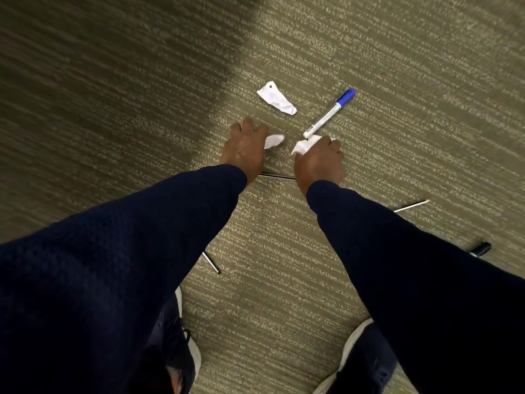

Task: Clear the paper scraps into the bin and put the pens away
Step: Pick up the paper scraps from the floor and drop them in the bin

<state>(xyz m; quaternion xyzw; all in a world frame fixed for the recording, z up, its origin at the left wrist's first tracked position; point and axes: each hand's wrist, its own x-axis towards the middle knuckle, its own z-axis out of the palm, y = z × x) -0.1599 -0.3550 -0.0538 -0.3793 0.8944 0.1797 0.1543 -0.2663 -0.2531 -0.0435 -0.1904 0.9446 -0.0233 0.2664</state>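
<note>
Both my hands reach down to a green-grey carpet. My right hand (319,160) is closed around a crumpled white paper scrap (302,145). My left hand (245,146) has its fingers spread over a second small white scrap (275,140), touching it. A third, larger crumpled scrap (277,101) lies just beyond both hands. A blue-capped white pen (329,113) lies slanted to the right of it, its lower end next to my right hand. A thin dark pen (277,176) lies between my wrists. No bin is in view.
More thin pens lie around: a pale stick pen (412,206) right of my right sleeve, a dark pen (211,263) under my left arm, a black-capped pen (481,248) at the right edge. My two shoes (352,354) stand at the bottom.
</note>
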